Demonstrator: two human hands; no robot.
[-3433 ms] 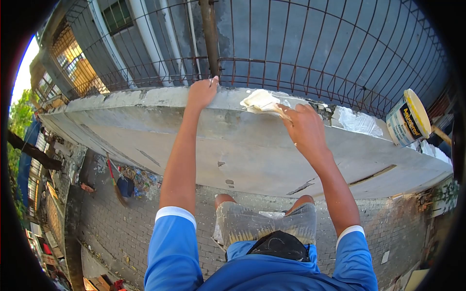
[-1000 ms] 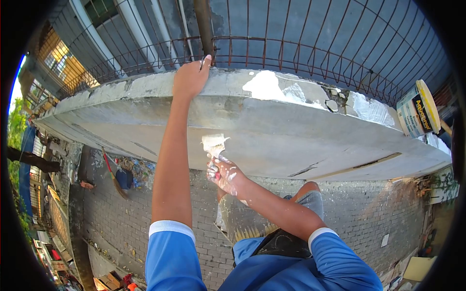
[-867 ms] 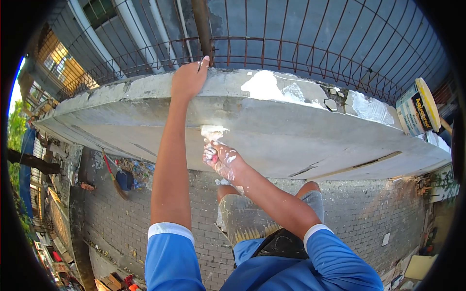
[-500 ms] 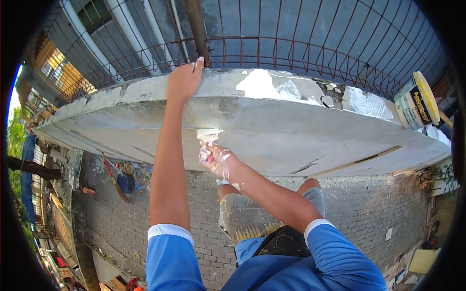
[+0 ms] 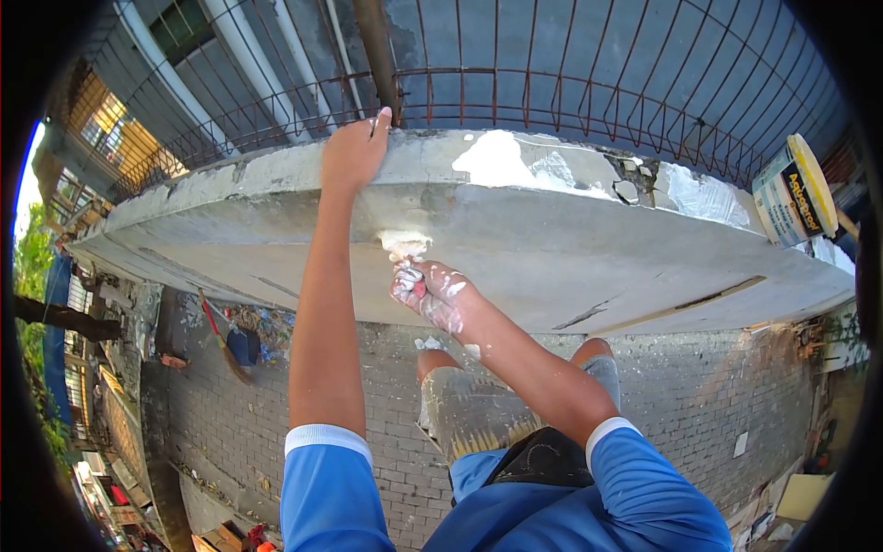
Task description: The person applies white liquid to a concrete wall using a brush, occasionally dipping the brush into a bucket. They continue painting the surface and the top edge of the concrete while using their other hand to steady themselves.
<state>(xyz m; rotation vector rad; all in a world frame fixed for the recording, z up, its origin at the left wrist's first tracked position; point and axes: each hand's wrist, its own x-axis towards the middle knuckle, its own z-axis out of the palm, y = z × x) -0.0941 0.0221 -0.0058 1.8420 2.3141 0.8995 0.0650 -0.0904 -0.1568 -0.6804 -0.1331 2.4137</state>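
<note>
A small putty knife loaded with white filler [image 5: 405,246] lies pressed against the sloped face of the grey concrete ledge [image 5: 552,248], below its top edge. The paint-flecked right hand [image 5: 425,287] is closed around the knife's handle, which looks reddish, though the fist mostly hides it. The left hand [image 5: 354,155] curls its fingers over the ledge's upper lip beside a rusty iron railing [image 5: 552,101]. A white paint bucket with a yellow lid [image 5: 793,204] sits at the ledge's right end. Half a second ago the blade sat slightly lower and further left.
</note>
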